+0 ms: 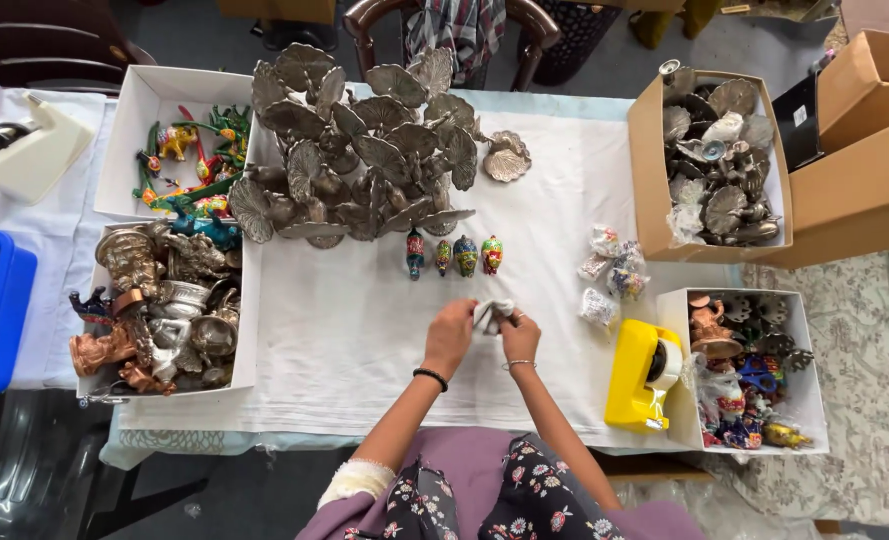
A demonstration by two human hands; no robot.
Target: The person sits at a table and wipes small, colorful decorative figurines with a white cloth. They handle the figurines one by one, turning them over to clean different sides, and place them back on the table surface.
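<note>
My left hand (451, 335) and my right hand (520, 338) meet over the white tablecloth (344, 340), both gripping a small item in crumpled clear wrapping (491, 313). What lies inside the wrapping is hidden. Just beyond my hands stands a row of several small painted figurines (454, 254). To the right lie several wrapped figurines (609, 272). A yellow tape dispenser (642, 374) sits right of my right hand.
A big pile of grey metal leaf-shaped pieces (359, 150) fills the table's far middle. White boxes at the left hold colourful figurines (189, 160) and metal statuettes (159, 310). A cardboard box of metal pieces (714, 160) and a white box (749, 375) stand right. A white tape dispenser (19, 145) sits far left.
</note>
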